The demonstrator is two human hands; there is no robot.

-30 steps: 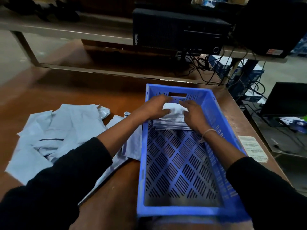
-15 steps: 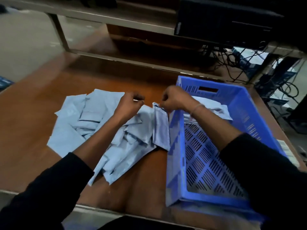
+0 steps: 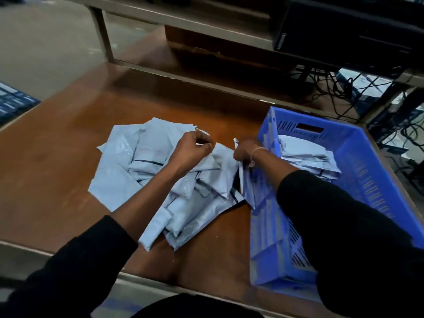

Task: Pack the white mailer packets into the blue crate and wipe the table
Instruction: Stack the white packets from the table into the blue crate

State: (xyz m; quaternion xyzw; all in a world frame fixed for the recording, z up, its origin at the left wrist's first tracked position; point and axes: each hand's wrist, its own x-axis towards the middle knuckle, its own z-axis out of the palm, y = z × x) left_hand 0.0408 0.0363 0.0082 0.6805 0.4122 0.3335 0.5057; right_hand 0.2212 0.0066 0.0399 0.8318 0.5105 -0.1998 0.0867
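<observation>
A loose heap of white mailer packets lies on the brown table, left of the blue crate. Inside the crate's far end sits a small stack of packets. My left hand is closed on the upper left corner of one packet at the heap's right side. My right hand, just outside the crate's left wall, pinches the same packet's upper right corner. The packet hangs between both hands, slightly raised over the pile.
A metal shelf frame runs along the table's far side, carrying a black computer case. Tangled cables hang behind the crate. The table's near edge is close to my body.
Both hands left the crate and moved left to the heap. They now grip the top corners of one packet, lifted a little. The stack stays in the crate.
</observation>
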